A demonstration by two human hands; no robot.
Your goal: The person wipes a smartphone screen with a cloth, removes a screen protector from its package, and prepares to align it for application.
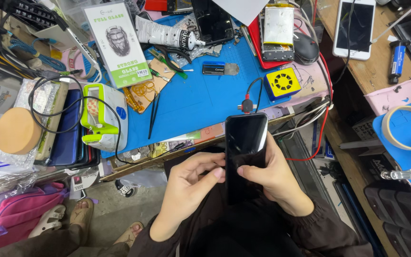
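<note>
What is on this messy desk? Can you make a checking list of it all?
Surface: blue mat on a crowded bench.
Job's things: black phone, screen dark.
Clutter: white tube, green-and-white tape dispenser, yellow fan box, tweezers.
Grippers: left hand and right hand both hold the phone.
Cables: red-and-black cable plugged into the phone's top.
Surroundings: white phone, pink bag on the floor.
</note>
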